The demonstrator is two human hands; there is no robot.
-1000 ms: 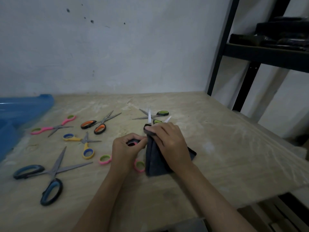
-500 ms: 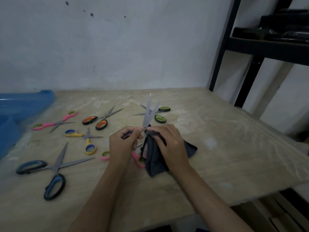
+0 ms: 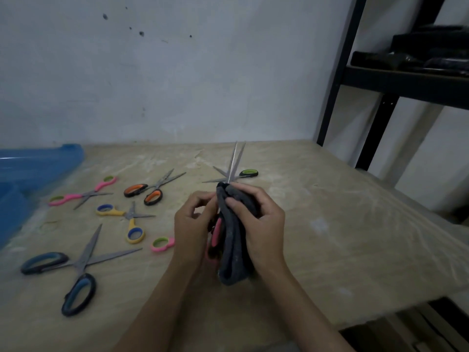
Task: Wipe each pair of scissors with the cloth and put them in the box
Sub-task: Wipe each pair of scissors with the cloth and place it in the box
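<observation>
My left hand [image 3: 194, 226] grips the pink-and-black handles of a pair of scissors [image 3: 236, 161], held upright above the table with the blades nearly together and pointing away. My right hand [image 3: 258, 222] pinches a dark grey cloth [image 3: 234, 252] around the base of the blades; the cloth hangs down and hides most of the handles. The blue plastic box [image 3: 38, 168] stands at the far left. Several other scissors lie on the table: pink [image 3: 81, 195], orange-black [image 3: 152, 191], yellow-blue [image 3: 129, 222], large blue-black [image 3: 76, 273], and green-black [image 3: 243, 173].
A pink-green scissor handle [image 3: 162, 243] shows beside my left wrist. A black metal shelf [image 3: 375, 82] rises at the right behind the wooden table [image 3: 342, 237]. The table's near and right edges drop off.
The held scissors rose off the table and their blades came nearly together. The cloth lifted with them and now wraps the blade base.
</observation>
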